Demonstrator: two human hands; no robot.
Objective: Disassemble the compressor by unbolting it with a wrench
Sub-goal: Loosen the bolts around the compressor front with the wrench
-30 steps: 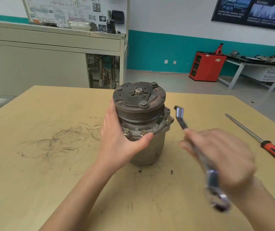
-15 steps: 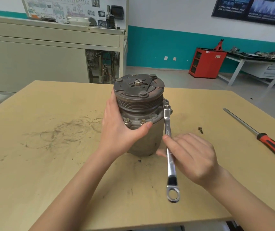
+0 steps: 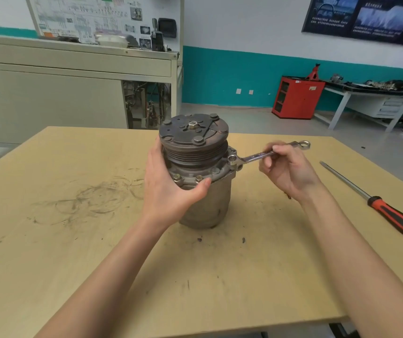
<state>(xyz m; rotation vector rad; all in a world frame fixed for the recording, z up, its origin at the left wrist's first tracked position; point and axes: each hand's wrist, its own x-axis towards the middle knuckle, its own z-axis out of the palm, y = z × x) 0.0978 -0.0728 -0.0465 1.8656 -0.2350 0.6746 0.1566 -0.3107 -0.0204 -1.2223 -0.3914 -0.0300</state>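
Leftmost, behind the table, a grey cabinet on castors, with a diagram board mounted above it. On the tan tabletop, left of centre, a patch of dark looping scuff marks.

Next, the left hand, wrapped around the left side of the compressor: fingers curled behind the body, thumb pressed along the front just under the flange, clamped firmly on the housing. Compressor upright at mid-table, grooved pulley and clutch plate on top, central nut facing up. Two flange bolts visible at the front, just above the thumb.

At the flange's right edge, the ring end of the wrench seated over another bolt head, shaft running rightward and slightly away, second ring end free in the air past the knuckles. Then the right hand, pinching the wrench shaft near its middle between thumb and curled fingers, held above the table and clear of the compressor body.

Farther right, a long screwdriver with a red-and-black handle, lying flat near the table's right edge, well apart from both hands. Beyond, on the workshop floor against the teal-banded wall, a red cabinet and a white workbench strewn with parts
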